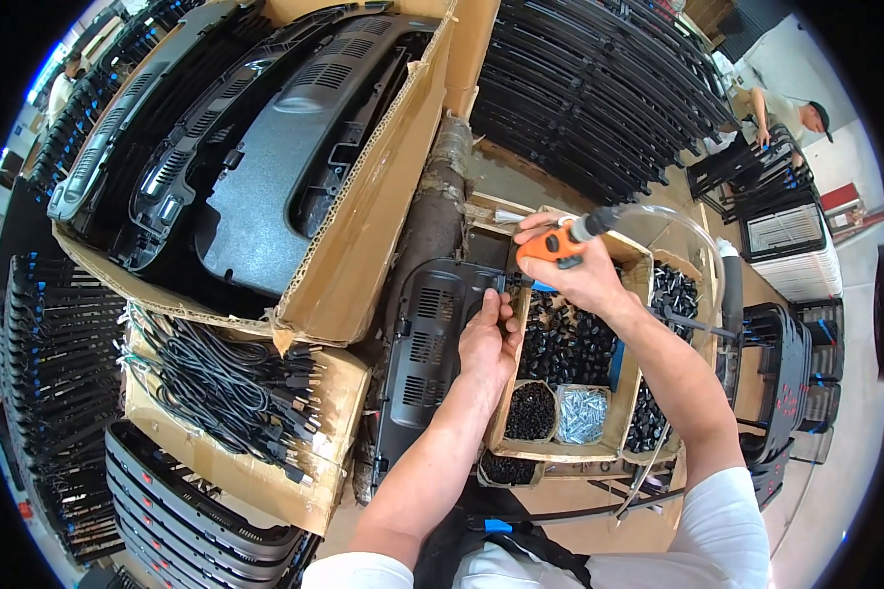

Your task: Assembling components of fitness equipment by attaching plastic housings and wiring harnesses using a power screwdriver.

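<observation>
A long black plastic cover with vent slots (pixel 417 363) lies in front of me, on a worn brown pipe-like support (pixel 442 211). My left hand (pixel 486 344) is closed on the cover's right edge, thumb on top. In my right hand (pixel 594 285) is an orange and black power screwdriver (pixel 548 247), with a clear hose (pixel 692 224) running from its rear. Its tip points left toward the cover's upper end; whether it touches is hidden. Right of the cover, a parts box (pixel 638 314) holds black plastic pieces (pixel 565 339), small black screws (pixel 531 410) and silver screws (pixel 581 414).
At upper left stands a cardboard box (pixel 363 226) of large black covers (pixel 265 187). Bundled black cables (pixel 221 383) lie below it, above stacked black frames (pixel 196 520). Black racks (pixel 580 98) fill the back. Another person (pixel 786 118) works at far right.
</observation>
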Demonstrator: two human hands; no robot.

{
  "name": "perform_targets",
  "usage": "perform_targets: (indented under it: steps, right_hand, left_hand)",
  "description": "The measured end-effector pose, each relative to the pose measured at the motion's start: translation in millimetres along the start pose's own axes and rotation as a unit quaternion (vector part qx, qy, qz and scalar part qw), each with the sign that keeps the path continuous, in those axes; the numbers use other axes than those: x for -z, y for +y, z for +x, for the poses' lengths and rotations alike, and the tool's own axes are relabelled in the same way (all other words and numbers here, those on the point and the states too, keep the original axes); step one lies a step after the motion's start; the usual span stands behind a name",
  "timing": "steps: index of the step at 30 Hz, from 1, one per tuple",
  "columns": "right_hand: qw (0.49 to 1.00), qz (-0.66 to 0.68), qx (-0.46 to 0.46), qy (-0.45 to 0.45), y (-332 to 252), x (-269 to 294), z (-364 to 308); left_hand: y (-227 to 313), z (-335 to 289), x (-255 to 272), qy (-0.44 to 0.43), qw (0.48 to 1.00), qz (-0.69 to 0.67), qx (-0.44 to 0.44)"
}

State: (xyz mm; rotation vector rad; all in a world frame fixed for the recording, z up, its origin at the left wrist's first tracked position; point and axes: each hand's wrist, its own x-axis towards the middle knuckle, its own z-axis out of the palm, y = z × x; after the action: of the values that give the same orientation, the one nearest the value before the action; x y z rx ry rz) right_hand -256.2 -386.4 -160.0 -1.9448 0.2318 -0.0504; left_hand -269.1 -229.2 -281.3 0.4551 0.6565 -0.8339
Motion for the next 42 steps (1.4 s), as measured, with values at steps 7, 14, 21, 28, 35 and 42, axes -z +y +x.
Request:
perform_targets:
  steps: [7, 14, 21, 28, 35, 42]
  right_hand:
    - [0.994, 0.095, 0.045, 0.006, -25.9, 12.8, -15.8]
    - [0.993, 0.107, 0.046, -0.012, -31.0, 5.9, -19.1]
    - [0.995, 0.084, 0.048, -0.022, -33.2, -3.9, -9.4]
    - [0.993, 0.097, 0.060, -0.029, -25.5, -27.6, 14.7]
    - [0.993, 0.096, 0.055, -0.032, -7.6, -41.1, 32.3]
    - [0.994, 0.019, 0.056, -0.091, -11.0, -48.0, 43.7]
  left_hand:
    - [7.7, 12.3, -17.0, 0.041, 0.997, -0.067, -0.006]
    - [19.6, 14.3, -25.1, -0.032, 0.981, -0.191, 0.025]
    - [29.2, 16.8, -22.7, -0.043, 0.979, -0.192, 0.048]
    - [32.3, 21.4, -24.9, -0.050, 0.984, -0.169, -0.018]
    - [21.9, -19.2, -6.3, -0.092, 0.993, -0.073, 0.023]
    - [5.2, -46.4, 22.7, -0.133, 0.991, -0.002, 0.025]
